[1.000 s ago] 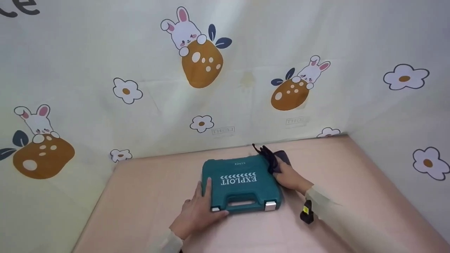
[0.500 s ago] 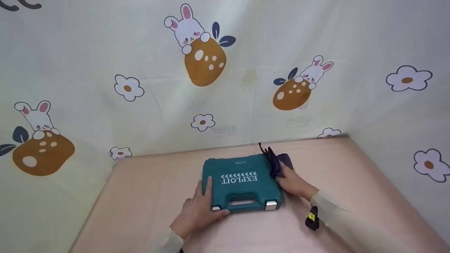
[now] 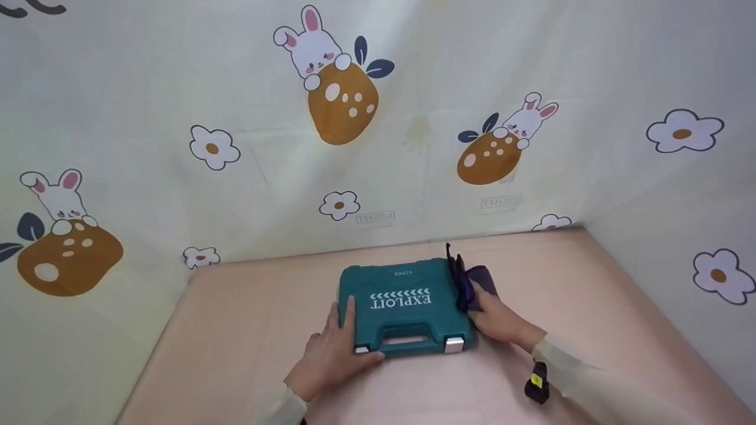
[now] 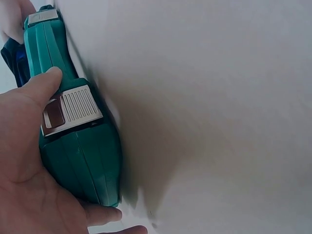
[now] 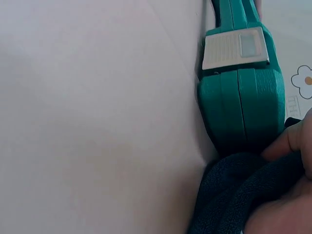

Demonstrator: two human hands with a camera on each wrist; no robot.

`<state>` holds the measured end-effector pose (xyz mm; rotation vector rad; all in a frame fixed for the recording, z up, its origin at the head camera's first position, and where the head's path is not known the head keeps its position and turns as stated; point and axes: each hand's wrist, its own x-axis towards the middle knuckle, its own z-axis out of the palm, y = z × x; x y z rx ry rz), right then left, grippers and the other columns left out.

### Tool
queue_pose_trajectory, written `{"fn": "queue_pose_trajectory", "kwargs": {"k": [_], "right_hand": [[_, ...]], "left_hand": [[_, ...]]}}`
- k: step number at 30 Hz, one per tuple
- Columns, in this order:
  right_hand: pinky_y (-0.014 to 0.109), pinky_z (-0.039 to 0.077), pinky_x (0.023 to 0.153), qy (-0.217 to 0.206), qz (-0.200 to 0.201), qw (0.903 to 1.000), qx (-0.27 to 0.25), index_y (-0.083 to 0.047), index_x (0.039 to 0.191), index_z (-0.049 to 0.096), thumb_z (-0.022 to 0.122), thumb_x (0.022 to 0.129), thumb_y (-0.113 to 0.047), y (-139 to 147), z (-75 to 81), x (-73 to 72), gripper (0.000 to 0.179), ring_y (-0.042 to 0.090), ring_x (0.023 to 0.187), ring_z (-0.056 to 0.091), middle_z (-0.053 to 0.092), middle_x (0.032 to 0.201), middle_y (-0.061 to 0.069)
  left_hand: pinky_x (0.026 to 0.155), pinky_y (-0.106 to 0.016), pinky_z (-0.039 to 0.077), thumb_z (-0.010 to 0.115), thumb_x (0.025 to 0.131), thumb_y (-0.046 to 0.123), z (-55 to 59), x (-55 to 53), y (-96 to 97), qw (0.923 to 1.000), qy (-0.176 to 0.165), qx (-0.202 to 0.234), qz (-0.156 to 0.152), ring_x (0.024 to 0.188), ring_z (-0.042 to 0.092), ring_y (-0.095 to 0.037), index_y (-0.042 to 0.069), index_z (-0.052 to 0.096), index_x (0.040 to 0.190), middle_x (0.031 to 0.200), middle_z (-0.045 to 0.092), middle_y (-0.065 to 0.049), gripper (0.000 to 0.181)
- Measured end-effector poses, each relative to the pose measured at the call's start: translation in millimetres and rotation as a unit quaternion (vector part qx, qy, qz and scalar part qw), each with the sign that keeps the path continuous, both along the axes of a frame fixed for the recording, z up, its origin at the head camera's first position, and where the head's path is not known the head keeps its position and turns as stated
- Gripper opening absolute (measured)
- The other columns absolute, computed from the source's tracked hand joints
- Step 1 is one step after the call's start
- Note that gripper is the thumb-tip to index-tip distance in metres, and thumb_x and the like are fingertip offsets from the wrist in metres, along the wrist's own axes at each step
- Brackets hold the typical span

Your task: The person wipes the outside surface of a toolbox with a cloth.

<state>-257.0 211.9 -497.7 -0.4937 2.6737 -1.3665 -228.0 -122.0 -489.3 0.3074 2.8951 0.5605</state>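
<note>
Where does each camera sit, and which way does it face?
Head: worn on the head, facing forward and down at the teal EXPLOIT case and dark cloth; left hand, right hand, sleeves show.
Left wrist: on that wrist, facing along the case's latched side; left hand at left, part of the right hand upper left.
Right wrist: on that wrist, facing the same side; right hand lower right, gripping the cloth.
Shared: wrist views both show the latched side.

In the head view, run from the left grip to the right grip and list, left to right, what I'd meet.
Left grip → green case → dark cloth → right grip.
</note>
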Motion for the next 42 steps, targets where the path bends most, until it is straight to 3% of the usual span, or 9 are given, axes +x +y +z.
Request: {"fn": "queue_pose_trajectory", "kwargs": {"k": [10, 20, 30, 42], "right_hand": [[0.057, 0.014, 0.115, 0.01, 0.022, 0.9995, -0.019, 0.012, 0.157, 0.01, 0.044, 0.099, 0.008, -1.6, -1.7, 24.2, 0.068, 0.042, 0.148, 0.016, 0.016, 0.162, 0.029], [0.057, 0.015, 0.115, 0.014, -0.028, 0.9989, -0.034, 0.009, 0.158, 0.011, 0.046, 0.095, 0.011, -10.9, -0.9, 42.6, 0.072, 0.04, 0.148, 0.017, 0.017, 0.162, 0.029], [0.057, 0.014, 0.115, 0.03, -0.035, 0.9986, -0.026, 0.012, 0.157, 0.008, 0.048, 0.093, 0.014, -18.2, -0.7, 60.4, 0.075, 0.044, 0.148, 0.015, 0.014, 0.161, 0.033], [0.058, 0.011, 0.115, 0.035, -0.015, 0.9986, -0.036, 0.012, 0.157, 0.007, 0.05, 0.09, 0.019, -17.0, 0.7, 70.9, 0.079, 0.045, 0.148, 0.011, 0.01, 0.161, 0.035]], "left_hand": [[0.102, -0.069, 0.033, 0.064, 0.077, 0.082, 1.0, 0.5, 1.7, 0.9999, -0.014, 0.001, 0.008, 0.132, 0.047, -0.047, 0.008, 0.006, 0.164, 0.162, 0.01, -0.033, 0.127], [0.104, -0.066, 0.035, 0.059, 0.08, 0.082, 2.9, -1.5, 3.2, 0.9996, -0.027, 0.003, 0.012, 0.131, 0.047, -0.048, 0.008, 0.005, 0.164, 0.162, 0.01, -0.032, 0.125], [0.103, -0.065, 0.036, 0.057, 0.092, 0.071, 2.9, -0.3, -1.1, 0.9993, -0.028, 0.023, 0.0, 0.127, 0.05, -0.05, 0.006, 0.004, 0.163, 0.162, 0.007, -0.033, 0.111], [0.102, -0.061, 0.039, 0.04, 0.103, 0.064, 3.0, -0.2, -2.2, 0.999, -0.018, 0.037, -0.015, 0.126, 0.051, -0.049, 0.004, 0.002, 0.163, 0.16, 0.012, -0.035, 0.093]]}}
